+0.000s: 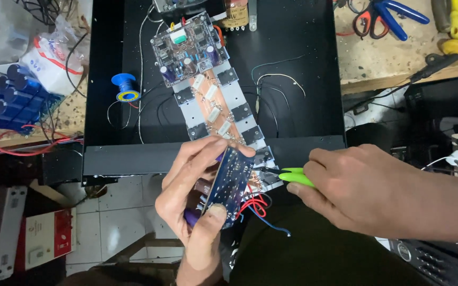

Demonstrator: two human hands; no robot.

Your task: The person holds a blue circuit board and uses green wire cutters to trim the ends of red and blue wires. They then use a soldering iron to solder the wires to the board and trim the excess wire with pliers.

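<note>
Black metal chassis [303,63]: open tray on the bench; inside lie a long copper-and-aluminium amplifier board [208,90], a blue wire spool [124,87] and loose wires.
Left hand [194,196]: fingers closed around a small blue circuit board [231,177], thumb on its lower edge, held tilted over the chassis front lip.
Right hand [356,185]: clenched on green-handled cutters [297,176], tips pointing toward the blue board's edge.
Bench corner: blue-handled scissors [393,13].

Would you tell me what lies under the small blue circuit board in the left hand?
Under the blue circuit board, held by the left hand, red and blue wires and purple capacitors show; its underside stays hidden.
</note>
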